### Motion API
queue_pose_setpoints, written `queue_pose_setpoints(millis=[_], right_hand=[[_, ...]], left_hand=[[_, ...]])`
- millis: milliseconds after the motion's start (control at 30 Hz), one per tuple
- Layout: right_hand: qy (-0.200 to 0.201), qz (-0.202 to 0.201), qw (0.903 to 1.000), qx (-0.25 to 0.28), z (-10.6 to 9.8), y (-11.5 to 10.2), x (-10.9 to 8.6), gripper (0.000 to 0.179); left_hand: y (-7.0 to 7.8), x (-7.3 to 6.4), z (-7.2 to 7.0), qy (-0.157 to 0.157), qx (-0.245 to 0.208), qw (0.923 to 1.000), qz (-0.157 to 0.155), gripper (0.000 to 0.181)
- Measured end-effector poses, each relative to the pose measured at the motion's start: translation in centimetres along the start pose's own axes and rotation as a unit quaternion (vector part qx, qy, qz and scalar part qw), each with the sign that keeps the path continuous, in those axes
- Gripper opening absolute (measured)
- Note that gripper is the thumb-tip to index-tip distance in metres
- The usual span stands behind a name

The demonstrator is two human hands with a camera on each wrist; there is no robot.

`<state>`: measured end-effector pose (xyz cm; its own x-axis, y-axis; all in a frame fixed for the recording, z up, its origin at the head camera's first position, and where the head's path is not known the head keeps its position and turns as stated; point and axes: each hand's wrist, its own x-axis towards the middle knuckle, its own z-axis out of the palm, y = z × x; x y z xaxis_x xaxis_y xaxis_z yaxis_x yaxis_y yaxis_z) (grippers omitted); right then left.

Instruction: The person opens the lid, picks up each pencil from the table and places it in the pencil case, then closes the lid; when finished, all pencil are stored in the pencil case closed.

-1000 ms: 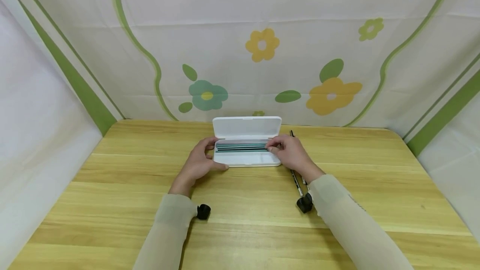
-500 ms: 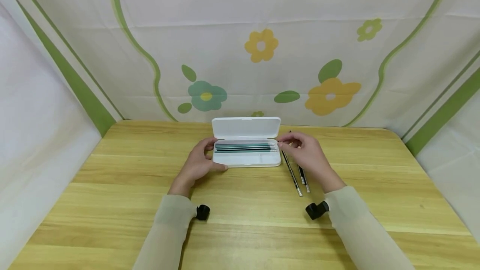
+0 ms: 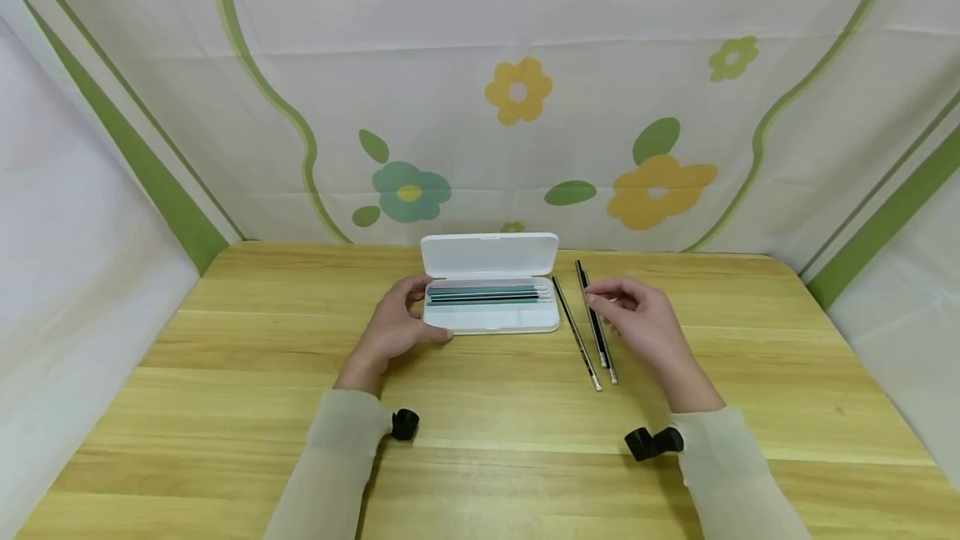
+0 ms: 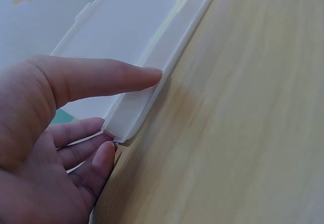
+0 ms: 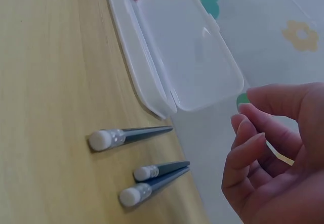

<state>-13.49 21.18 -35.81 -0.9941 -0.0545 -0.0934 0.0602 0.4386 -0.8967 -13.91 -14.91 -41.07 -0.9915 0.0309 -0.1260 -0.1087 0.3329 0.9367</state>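
A white pencil case lies with its lid raised at the back of the table. Several green and black pencils lie lengthwise in its rear compartment. My left hand grips the case's left end, thumb along the front wall and the other fingers round the corner. To the right of the case, one dark pencil lies slanted on the table, with two more pencils close together beside it. My right hand hovers by that pair, fingers loosely bent, nothing between thumb and fingertips.
The wooden table reaches back to a white cloth printed with flowers, and cloth hangs at both sides too. White erasers on the loose pencils point toward the front of the table.
My right hand has come out of the case, leaving the pencils inside, and moved right to the loose pencils. My left hand stays on the case.
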Motion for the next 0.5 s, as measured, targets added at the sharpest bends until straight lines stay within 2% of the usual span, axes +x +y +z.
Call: queue_pose_setpoints(millis=[133, 233, 500], right_hand=[[-0.006, 0.032, 0.9987, 0.040, -0.2, 0.6, -0.1, 0.040], [-0.007, 0.049, 0.9978, 0.044, -0.3, 1.1, -0.2, 0.041], [-0.007, 0.059, 0.9970, 0.050, -0.7, 2.3, -0.9, 0.042]], left_hand=[[0.0, 0.0, 0.0, 0.001, 0.004, 1.0000, -0.002, 0.093], [-0.1, 0.0, 0.0, 0.002, 0.007, 1.0000, -0.001, 0.093], [-0.2, 0.0, 0.2, -0.001, -0.001, 1.0000, 0.003, 0.092]])
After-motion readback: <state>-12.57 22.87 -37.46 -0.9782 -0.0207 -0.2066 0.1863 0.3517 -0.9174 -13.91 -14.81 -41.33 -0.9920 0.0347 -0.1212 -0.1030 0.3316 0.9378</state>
